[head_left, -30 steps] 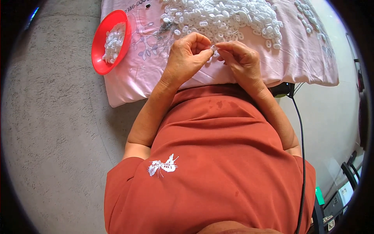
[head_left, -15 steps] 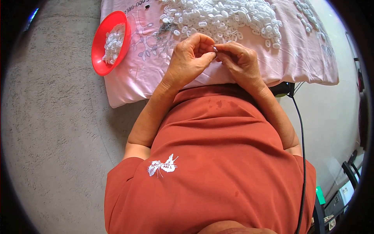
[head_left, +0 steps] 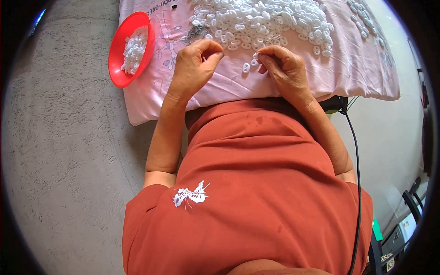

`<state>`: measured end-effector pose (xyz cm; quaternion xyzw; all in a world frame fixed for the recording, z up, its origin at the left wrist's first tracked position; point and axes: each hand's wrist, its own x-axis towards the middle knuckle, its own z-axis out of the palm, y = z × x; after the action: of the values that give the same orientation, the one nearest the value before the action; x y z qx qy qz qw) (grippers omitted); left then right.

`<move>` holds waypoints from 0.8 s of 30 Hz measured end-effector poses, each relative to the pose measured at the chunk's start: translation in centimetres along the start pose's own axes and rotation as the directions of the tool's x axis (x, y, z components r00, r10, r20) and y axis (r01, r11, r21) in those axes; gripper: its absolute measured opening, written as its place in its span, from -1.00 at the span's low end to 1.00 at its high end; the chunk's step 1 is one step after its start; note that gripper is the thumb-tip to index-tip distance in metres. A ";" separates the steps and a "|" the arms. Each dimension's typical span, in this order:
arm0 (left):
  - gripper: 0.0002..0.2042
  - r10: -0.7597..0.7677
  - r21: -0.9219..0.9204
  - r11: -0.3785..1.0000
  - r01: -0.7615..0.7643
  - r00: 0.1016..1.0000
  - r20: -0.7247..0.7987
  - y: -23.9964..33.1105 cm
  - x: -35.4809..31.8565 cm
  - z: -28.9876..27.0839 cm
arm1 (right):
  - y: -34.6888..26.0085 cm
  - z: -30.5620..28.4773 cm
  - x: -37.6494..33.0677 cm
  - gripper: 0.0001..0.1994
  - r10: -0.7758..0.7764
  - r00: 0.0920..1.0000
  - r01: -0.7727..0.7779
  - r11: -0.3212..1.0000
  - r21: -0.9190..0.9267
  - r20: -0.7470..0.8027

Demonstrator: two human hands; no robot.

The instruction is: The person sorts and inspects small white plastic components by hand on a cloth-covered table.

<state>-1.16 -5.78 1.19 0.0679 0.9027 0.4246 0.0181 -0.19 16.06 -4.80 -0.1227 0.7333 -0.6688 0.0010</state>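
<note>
Over the near part of the pink cloth, my right hand (head_left: 288, 71) pinches a small white two-holed plastic piece (head_left: 256, 56) between thumb and fingertips. Just left of it, a loose oval piece (head_left: 246, 68) of the same kind lies on the cloth, and another is partly under the fingertips. My left hand (head_left: 192, 68) is apart from the right, its thumb and forefinger drawn together; whatever is in them, if anything, is too small to make out. Close beyond the left hand is a small heap of thin grey wire-like bits (head_left: 198, 32).
A large pile of white two-holed pieces (head_left: 261, 20) covers the far middle of the pink cloth (head_left: 151, 103). At the left edge a red bowl (head_left: 113, 57) holds more white pieces. Greyish pieces (head_left: 362, 18) lie far right. A black cable (head_left: 357, 183) hangs at my right side.
My hands were together at the fingertips and have parted. The left moved to the left, toward the grey bits; the right stays nearly in place, with loose white pieces now showing beside it.
</note>
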 end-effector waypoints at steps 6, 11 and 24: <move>-0.91 0.074 0.203 0.972 -0.118 0.975 0.212 -0.7 -1.7 0.1 | 0.1 0.0 0.0 -0.90 0.030 1.000 -0.030 0.999 0.029 0.006; -0.92 0.142 0.191 0.964 -0.185 0.966 0.216 -0.3 -2.2 1.5 | -0.3 0.0 0.0 -0.90 0.054 0.998 -0.054 0.998 0.006 0.034; -0.95 0.085 -0.033 0.996 -0.082 0.989 0.118 1.3 -1.2 2.9 | 0.3 -0.3 0.0 -0.93 0.022 0.995 -0.022 1.000 -0.004 0.094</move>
<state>0.45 -2.88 0.27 0.1306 0.8902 0.4329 0.0551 -0.32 16.33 -5.03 -0.1458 0.7348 -0.6610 0.0425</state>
